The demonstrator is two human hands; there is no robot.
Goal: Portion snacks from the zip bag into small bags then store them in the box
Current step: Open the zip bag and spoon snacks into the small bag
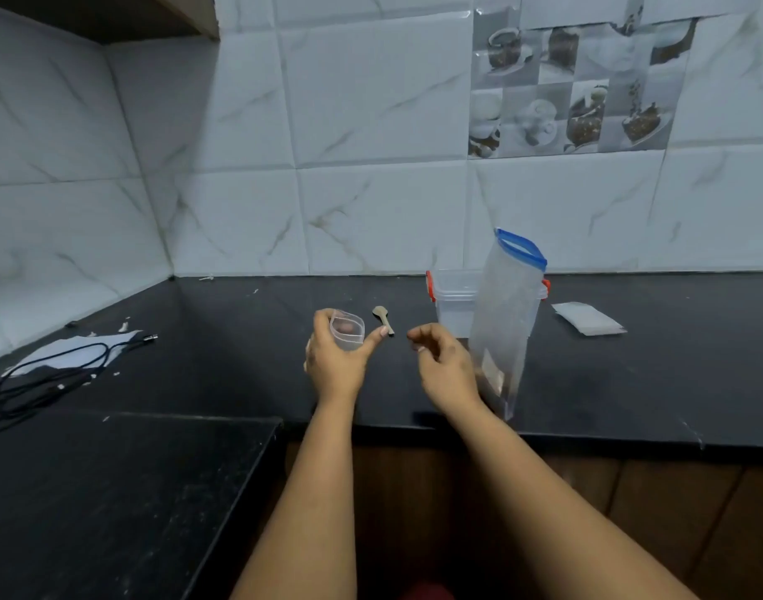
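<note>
Counter (630, 383) space carries your zip bag (507, 322), upright at right so its snacks settle low, with the box (453, 296) just behind it, ready for storing. Your left hand (334, 361) grips the small bag (347, 330) mouth-up for filling. Your right hand (442, 365) hovers loosely curled, holding nothing, near the spoon (383, 319).

A black stone tabletop (224, 339) runs into a corner of glossy white marble-veined wall tiles (371, 101). A grey panel of pictured cups and desserts (579, 88) sits upper right. Brown wooden cabinet fronts (630, 504) stand below.
</note>
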